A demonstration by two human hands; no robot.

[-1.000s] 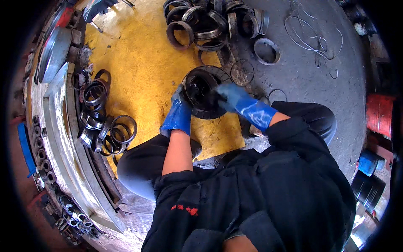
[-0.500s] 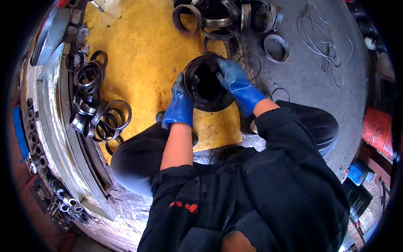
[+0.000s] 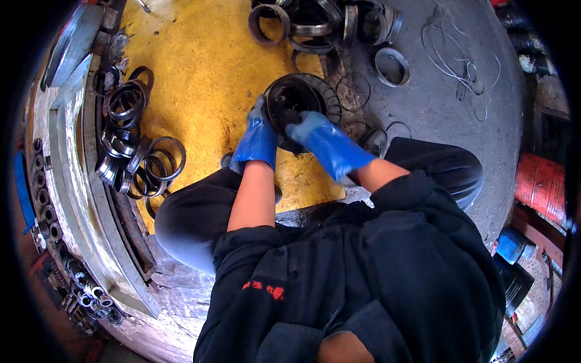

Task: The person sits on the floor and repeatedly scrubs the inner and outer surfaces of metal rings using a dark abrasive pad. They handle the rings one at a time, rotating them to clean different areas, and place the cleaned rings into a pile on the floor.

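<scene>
Between my knees is a hollow, dark, greasy cylindrical metal part (image 3: 324, 91) with a wide ribbed rim and a black interior. My left hand (image 3: 256, 128), in a blue glove, grips its left side, the fingertips partly hidden against the wall. My right hand (image 3: 313, 132), gloved too, reaches over the near right side into the opening. Its fingers are closed round a small dark lump, possibly a rag or brush, too dark to make out.
Metal rings (image 3: 166, 160) are heaped on the left of the yellow floor panel (image 3: 200, 85). More large rings (image 3: 269, 25) lie at the far side. A single ring (image 3: 392, 67) and tangled wire (image 3: 466, 72) rest on the grey floor. A metal beam (image 3: 91, 199) runs along the left.
My right hand has moved left and nearer, from the part's far right rim to its near inside. The part has tilted, showing more of its ribbed rim. My left hand keeps its hold.
</scene>
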